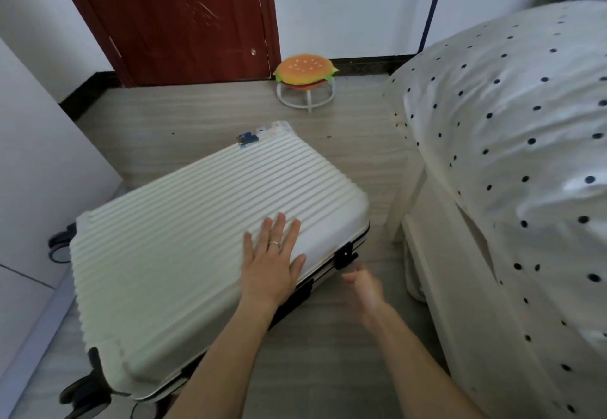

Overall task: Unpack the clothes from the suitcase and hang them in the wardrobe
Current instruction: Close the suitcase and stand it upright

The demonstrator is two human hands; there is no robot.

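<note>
One suitcase (203, 241) flat, shut; long axis near-left to far-right.

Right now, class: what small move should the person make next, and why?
Probably flip open the black latch with the right hand: the suitcase lies shut on the floor, the left hand rests flat on its lid, and the right hand is beside that latch.

Cream ribbed suitcase (210, 254) lying flat and shut on the grey wood-look floor (328, 336). Left hand (271, 264) spread palm-down on its lid, ring on one of the fingers (275, 238). Right hand (364, 287) blurred, just beside a black latch (345, 255) on the near edge. Hamburger-shaped stool (305, 80) by the red door (184, 18). Polka-dot bedding (512, 142) at right.
</note>
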